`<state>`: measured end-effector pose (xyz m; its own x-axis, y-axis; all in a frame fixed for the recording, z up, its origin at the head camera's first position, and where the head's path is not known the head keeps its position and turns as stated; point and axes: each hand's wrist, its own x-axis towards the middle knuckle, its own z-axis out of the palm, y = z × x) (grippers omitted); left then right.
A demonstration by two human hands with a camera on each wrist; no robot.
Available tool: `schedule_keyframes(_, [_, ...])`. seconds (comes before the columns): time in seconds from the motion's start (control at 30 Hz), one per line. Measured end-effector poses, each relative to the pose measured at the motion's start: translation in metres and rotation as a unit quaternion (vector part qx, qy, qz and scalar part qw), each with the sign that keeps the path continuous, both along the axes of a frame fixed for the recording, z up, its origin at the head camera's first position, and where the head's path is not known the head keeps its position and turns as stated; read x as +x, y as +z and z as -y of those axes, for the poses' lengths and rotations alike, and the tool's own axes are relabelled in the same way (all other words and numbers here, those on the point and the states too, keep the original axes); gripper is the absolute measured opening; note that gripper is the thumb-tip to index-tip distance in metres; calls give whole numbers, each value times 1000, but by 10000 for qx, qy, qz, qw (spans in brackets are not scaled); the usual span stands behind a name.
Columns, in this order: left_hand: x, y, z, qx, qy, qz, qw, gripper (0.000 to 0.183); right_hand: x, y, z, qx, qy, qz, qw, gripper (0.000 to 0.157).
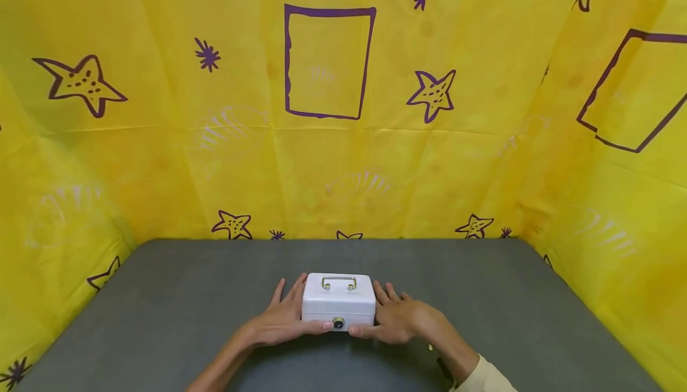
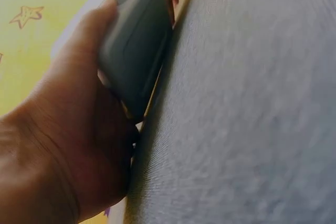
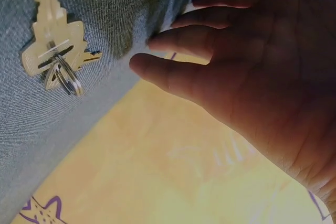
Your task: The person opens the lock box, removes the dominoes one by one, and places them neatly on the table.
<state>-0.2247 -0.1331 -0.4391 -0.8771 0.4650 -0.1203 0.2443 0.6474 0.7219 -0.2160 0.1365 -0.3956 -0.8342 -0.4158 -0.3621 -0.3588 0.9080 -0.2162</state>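
Observation:
A small white cash box [image 1: 338, 302] stands closed on the grey table. It has a folding handle on the lid and a round lock [image 1: 338, 323] on its front. My left hand [image 1: 281, 318] lies against the box's left side, fingers fairly straight and thumb reaching across the front beside the lock. In the left wrist view that thumb [image 2: 89, 35] touches the box front [image 2: 136, 51]; the other fingers are mostly hidden. My right hand [image 1: 394, 318] is at the right side, fingers spread and straight, thumb at the front corner. Keys on a ring [image 3: 55, 56] lie near the right hand.
The grey cloth-covered table [image 1: 214, 302] reaches back to a yellow curtain [image 1: 343, 159] printed with purple stars and frames. The same yellow cloth hangs along the left and right sides. The keys show only as a small glint [image 1: 430, 348] beside the right wrist.

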Motion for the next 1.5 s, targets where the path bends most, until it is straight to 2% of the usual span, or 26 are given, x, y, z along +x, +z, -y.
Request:
schedule_keyframes(0.1, [1, 0, -3, 108, 65, 101, 9999, 110, 2, 7, -1, -18, 58, -31, 10000, 77])
schedule_keyframes(0.27, [1, -1, -5, 287, 123, 141, 9994, 105, 1, 9, -3, -177, 175, -158, 9996, 65])
schedule_keyframes(0.53, [1, 1, -3, 150, 133, -17, 9998, 106, -1, 13, -5, -239, 363, -176, 9989, 62])
schedule_keyframes(0.63, [1, 2, -1, 119, 89, -50, 9999, 104, -4, 15, -8, -475, 601, 1, 9971, 57])
schedule_keyframes(0.77, [0, 0, -2, 250, 88, -92, 9996, 105, -8, 21, -15, -1019, 952, 361, 9896, 49])
schedule_keyframes(0.87, [-1, 0, -3, 278, 83, -127, 9995, 106, -9, 29, -21, -1177, 880, 383, 9884, 55])
schedule_keyframes(1.0, [-2, 0, -3, 160, 56, -137, 9998, 106, -8, 37, -29, -1119, 544, 171, 9921, 75])
schedule_keyframes(1.1, [-4, -2, -2, 35, 63, -63, 10000, 107, -8, 40, -31, -1184, 443, 57, 9920, 85])
schedule_keyframes(1.33, [-3, 0, -3, 56, 38, -58, 10000, 107, -10, 43, -36, -1381, 496, 44, 9892, 86])
schedule_keyframes(1.5, [-3, 1, -4, 17, 51, 54, 10000, 109, -12, 50, -49, -1183, 550, 334, 9909, 84])
